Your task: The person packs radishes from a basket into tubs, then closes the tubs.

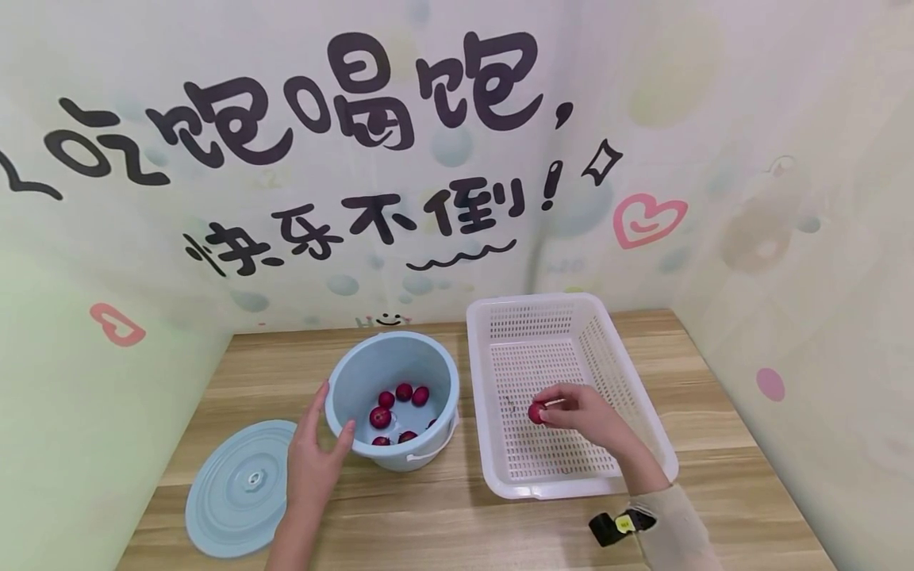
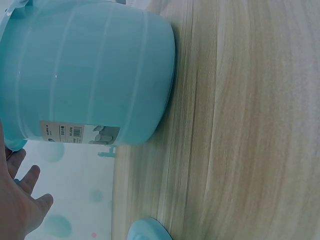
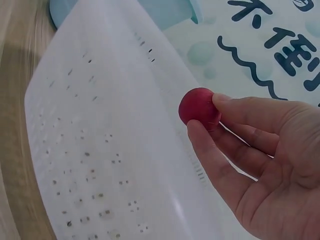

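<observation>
Between the thumb and fingertips of my right hand [image 1: 587, 416] a small round red radish [image 3: 198, 106] is pinched, held over the white perforated basket [image 1: 480, 396]. My left hand [image 1: 314, 468] rests at the near left rim of a light blue bucket [image 1: 393, 353], thumb and fingers spread and fairly straight. Several red radishes [image 1: 380, 417] lie on the bucket's bottom, some partly hidden by its front wall. The left wrist view has the bucket's outer wall [image 2: 95, 75] with a label, and the left fingers beside its rim.
A round light blue lid [image 1: 228, 500] lies flat on the wooden table [image 1: 400, 523], left of the bucket. The bucket's white handle [image 1: 435, 452] hangs down at its front right. Behind the table stands a wall [image 1: 286, 301] with printed lettering.
</observation>
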